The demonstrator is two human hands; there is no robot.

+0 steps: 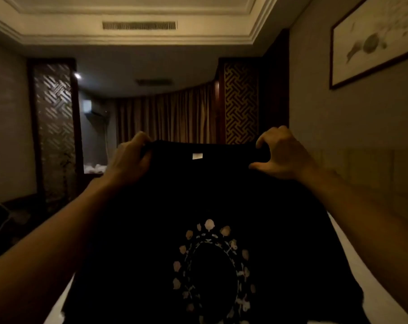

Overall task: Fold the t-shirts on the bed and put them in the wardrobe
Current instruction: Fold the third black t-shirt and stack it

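Note:
A black t-shirt (203, 202) with a pale ring-shaped print and a small white neck label hangs spread out in front of me. My left hand (130, 160) grips its top edge at the left shoulder. At the right shoulder my right hand (280, 155) pinches the same edge between curled fingers and thumb. The shirt's lower part drapes down toward the white bed (352, 260), which shows on both sides of the cloth. No wardrobe can be made out in this dim view.
The room is dark. A grey wall with a framed picture (373, 40) runs along the right. Lattice screens (54, 127) stand left and right of brown curtains (165, 115) at the far end. Dark furniture (9, 220) sits low on the left.

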